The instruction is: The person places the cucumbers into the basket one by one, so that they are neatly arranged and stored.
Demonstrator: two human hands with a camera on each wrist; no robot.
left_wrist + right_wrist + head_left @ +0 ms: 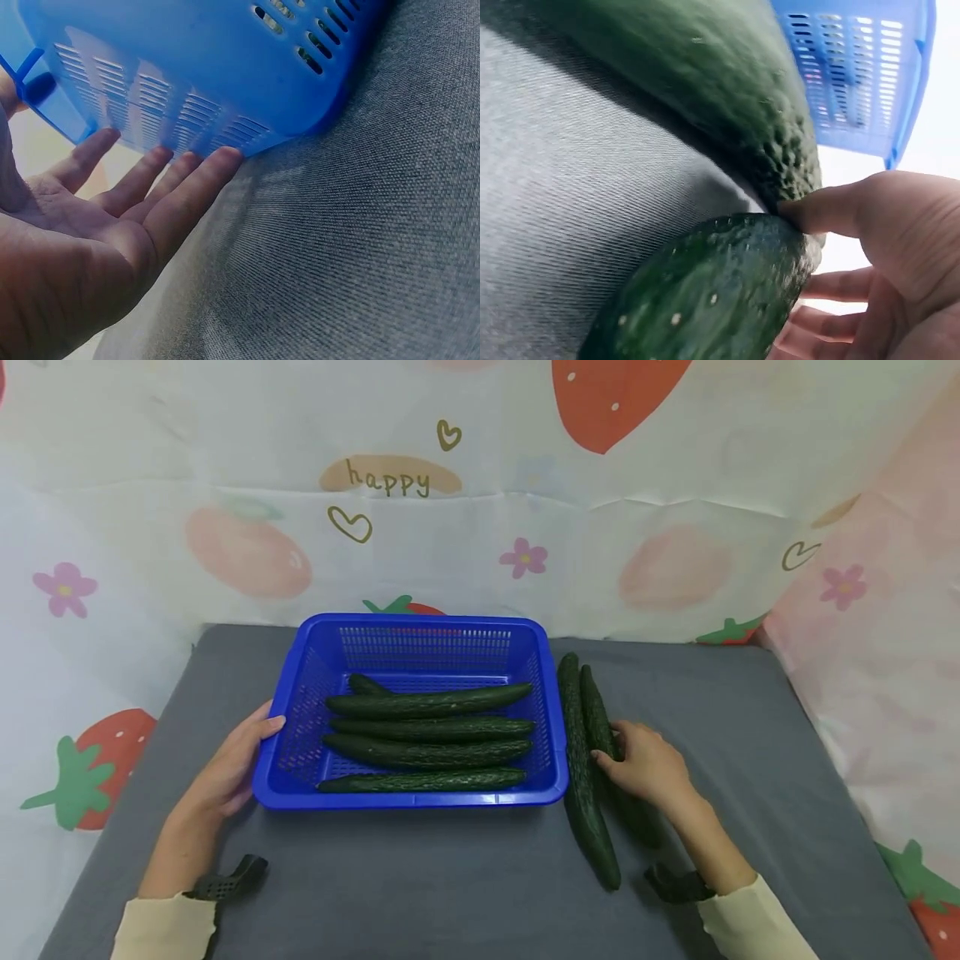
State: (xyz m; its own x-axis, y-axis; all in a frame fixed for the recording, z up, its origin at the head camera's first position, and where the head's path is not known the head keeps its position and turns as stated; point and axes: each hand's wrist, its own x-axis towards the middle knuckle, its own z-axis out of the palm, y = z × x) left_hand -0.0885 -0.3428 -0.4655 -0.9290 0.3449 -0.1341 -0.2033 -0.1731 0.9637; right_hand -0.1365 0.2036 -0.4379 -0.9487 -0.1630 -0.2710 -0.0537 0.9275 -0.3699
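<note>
A blue plastic basket (412, 799) holds several long dark green cucumbers (431, 752) lying crosswise. My left hand (234, 762) grips its left side, thumb over the rim; in the left wrist view the fingers (191, 196) lie against the slotted outer wall. Right of the basket, two more cucumbers lie lengthwise on the grey cloth. The nearer-to-basket cucumber (579, 777) lies alongside the basket's right wall. Around the outer cucumber (596, 697) my right hand (651, 764) has its thumb and fingers. The right wrist view shows the thumb (829, 210) between both cucumbers, pressing the held cucumber (705, 292).
A grey cloth (420, 877) covers the table. Behind and at the sides hangs a white and pink sheet (465, 543) printed with strawberries, flowers and hearts. Dark straps (232, 878) are on both wrists.
</note>
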